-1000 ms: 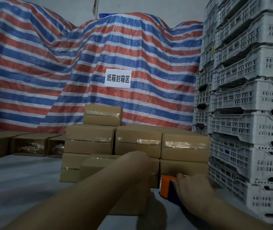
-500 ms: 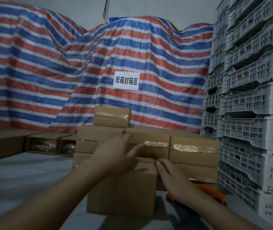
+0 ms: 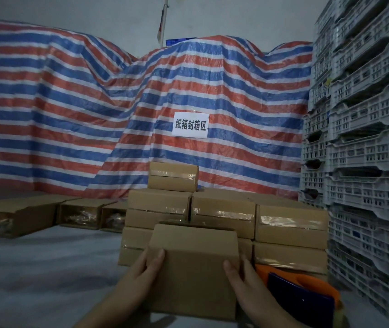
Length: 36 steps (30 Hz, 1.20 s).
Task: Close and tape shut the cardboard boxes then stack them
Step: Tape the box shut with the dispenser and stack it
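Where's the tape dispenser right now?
In the head view, the orange and blue tape dispenser lies low on the right, just beside the right hand and the held box, in front of the taped stack.

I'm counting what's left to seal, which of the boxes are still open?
The three boxes lying in a row at far left, open ends showing their contents. The stacked boxes carry shiny tape; both hands grip another box.

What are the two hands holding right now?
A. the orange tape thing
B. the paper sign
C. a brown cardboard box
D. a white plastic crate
C: the left hand and right hand grip the sides of a cardboard box, while the orange tape dispenser lies beside it.
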Tool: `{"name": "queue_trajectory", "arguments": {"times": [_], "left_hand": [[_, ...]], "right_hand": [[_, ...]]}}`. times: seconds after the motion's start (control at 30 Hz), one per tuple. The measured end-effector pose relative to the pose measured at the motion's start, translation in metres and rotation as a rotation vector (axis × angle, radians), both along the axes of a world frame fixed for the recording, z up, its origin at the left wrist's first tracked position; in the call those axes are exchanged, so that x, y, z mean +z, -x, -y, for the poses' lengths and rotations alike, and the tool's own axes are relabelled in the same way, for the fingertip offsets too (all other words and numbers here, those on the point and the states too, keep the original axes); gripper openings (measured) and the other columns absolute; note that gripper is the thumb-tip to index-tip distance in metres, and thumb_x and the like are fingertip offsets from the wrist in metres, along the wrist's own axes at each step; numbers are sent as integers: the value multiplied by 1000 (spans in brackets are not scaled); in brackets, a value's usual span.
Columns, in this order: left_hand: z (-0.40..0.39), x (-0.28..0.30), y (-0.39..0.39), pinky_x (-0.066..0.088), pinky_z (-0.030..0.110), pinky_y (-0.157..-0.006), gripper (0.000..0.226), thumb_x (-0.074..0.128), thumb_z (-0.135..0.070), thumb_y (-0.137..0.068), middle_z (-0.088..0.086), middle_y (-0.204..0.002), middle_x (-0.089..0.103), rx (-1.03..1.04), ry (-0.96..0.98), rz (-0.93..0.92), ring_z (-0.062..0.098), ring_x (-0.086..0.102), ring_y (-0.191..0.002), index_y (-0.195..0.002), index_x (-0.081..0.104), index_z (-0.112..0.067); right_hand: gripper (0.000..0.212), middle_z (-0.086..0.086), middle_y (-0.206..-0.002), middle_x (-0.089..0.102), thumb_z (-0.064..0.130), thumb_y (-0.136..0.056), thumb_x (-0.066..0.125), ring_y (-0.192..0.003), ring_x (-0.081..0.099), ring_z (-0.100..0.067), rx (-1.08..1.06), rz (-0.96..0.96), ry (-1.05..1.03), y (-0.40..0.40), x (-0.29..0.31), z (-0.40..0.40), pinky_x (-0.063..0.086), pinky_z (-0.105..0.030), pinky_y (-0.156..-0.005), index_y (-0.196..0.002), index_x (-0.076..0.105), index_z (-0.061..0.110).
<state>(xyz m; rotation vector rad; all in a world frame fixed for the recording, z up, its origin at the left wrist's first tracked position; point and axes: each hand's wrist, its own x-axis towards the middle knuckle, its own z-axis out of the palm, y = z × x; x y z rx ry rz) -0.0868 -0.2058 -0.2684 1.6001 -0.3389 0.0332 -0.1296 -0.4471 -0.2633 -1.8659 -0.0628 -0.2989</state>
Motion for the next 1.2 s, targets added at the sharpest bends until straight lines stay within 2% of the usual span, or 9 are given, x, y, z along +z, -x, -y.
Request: {"name": "queue_trajectory", "arguments": {"times": [0.13, 0.23, 0.4, 0.53, 0.63, 0.73, 1.0, 1.1, 1.2], "left_hand": [[2, 14, -6, 38, 39, -102, 86, 42, -78, -70, -2, -151, 39, 102, -16, 105, 20, 44, -128, -148, 29, -44], [4, 31, -19, 29, 43, -110, 81, 45, -69, -78, 1, -157, 30, 125, 22, 131, 26, 33, -140, -150, 27, -38], [8, 48, -29, 39, 27, -84, 67, 57, -47, -90, -1, -152, 36, 74, -24, 182, 18, 40, -127, -150, 29, -35], [5, 53, -30, 39, 20, -72, 65, 63, -37, -91, -8, -138, 45, 53, -110, 231, 8, 43, -109, -149, 32, -35], [1, 58, -30, 37, 22, -84, 63, 63, -32, -92, -8, -135, 48, 53, -125, 258, 6, 44, -111, -148, 34, -33], [-3, 63, -33, 38, 25, -87, 61, 64, -28, -91, -8, -136, 50, 37, -153, 252, 5, 47, -111, -146, 38, -33], [-1, 61, -37, 48, 24, -84, 61, 68, -12, -88, 5, -137, 49, 11, -194, 193, 17, 50, -117, -140, 44, -34], [0, 58, -35, 50, 34, -93, 46, 66, -12, -90, 3, -129, 53, 16, -185, 206, 19, 52, -119, -129, 55, -34], [3, 54, -33, 52, 16, -70, 27, 65, -10, -90, -2, -110, 64, 71, -155, 251, 9, 62, -98, -107, 65, -31]], "right_hand": [[119, 10, -165, 19, 77, -61, 58, -149, 25, -18, -11, 139, -29, -1, 7, 6, 35, -48, -118, -159, 0, 40], [118, 7, -166, 19, 79, -60, 54, -145, 28, -16, -21, 169, -34, -2, 16, 6, 43, -39, -108, -159, 5, 40], [97, -1, -160, 34, 73, -71, 41, -144, 34, -27, -75, 187, -166, -7, 28, 4, 32, -41, -107, -157, 21, 34], [89, 5, -151, 41, 60, -77, 60, -134, 40, -18, -175, 307, -211, -10, 36, 11, 36, -35, -98, -154, 26, 33], [67, 17, -141, 42, 35, -90, 72, -133, 39, -7, -254, 501, 90, -10, 44, 21, 37, -23, -95, -143, 32, 43], [56, 28, -132, 40, 38, -91, 69, -129, 36, -2, -268, 594, 509, -11, 59, 23, 37, -32, -108, -137, 39, 45], [68, 11, -157, 31, 38, -95, 60, -145, 20, -15, -115, 211, 1047, -13, 97, 9, 9, -48, -123, -155, 27, 36], [63, 10, -148, 43, 34, -95, 61, -139, 35, -17, -61, 174, 1023, -16, 100, 7, 24, -50, -122, -152, 34, 36], [42, 15, -123, 56, 32, -95, 61, -116, 55, -9, -23, 176, 968, -18, 95, 10, 51, -38, -101, -135, 53, 41]]}}
